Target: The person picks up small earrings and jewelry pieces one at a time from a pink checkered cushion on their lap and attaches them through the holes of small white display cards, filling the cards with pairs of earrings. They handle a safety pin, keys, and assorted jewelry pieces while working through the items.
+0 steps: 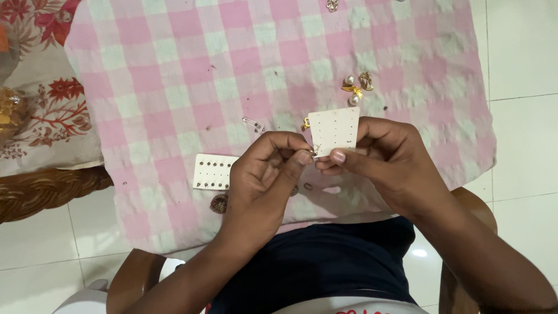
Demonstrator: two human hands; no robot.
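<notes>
A small white perforated card of stiff paper (334, 131) is held above the near edge of the pink-and-white checked cotton cloth (192, 75) which covers the counter. The card is pinched at its lower edge by the right hand (386, 166), thumb in front. The left hand (264, 174) is closed in a fine pinch at the lower left corner of the card; something very small seems to be gripped there, but what it is cannot be told. A small gold piece (305, 124) is seen at the left edge of the card.

Most holes of this card look empty, so the work on it is judged to be at an early stage. A second white card with rows of small dark studs (214, 172) lies flat on the cloth, near its near edge and left of the hands. Beyond the held card, loose round pearl and gold earrings (356, 88) are gathered, shiny and smooth. A thin metal safety pin (253, 123) lies just beside the middle of the cloth.
</notes>
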